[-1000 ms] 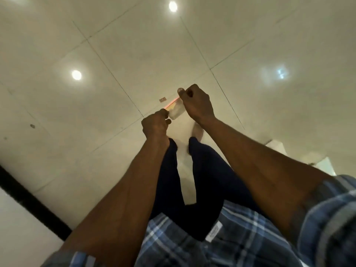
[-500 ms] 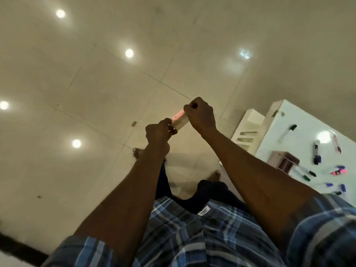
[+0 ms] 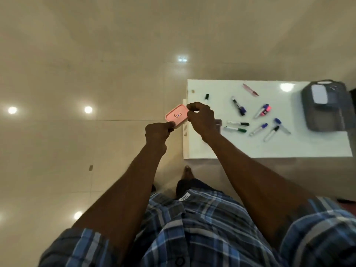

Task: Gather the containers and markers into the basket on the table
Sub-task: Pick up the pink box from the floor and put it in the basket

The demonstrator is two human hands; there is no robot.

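both hands [image 3: 201, 119] [image 3: 157, 132] gripping pink container [image 3: 176, 116] (off table)

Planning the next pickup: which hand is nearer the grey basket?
Right. The right hand is over the table's left end; the left hand is off the table, farther from the grey basket.

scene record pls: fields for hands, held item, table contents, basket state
left hand: pinches near corner of pink container
right hand: grips container's far side
container: lid on, held off the table's left edge, over the floor
table: white, about nine markers scattered loose
basket: grey, at table's right end, a white item inside
markers in basket: none visible
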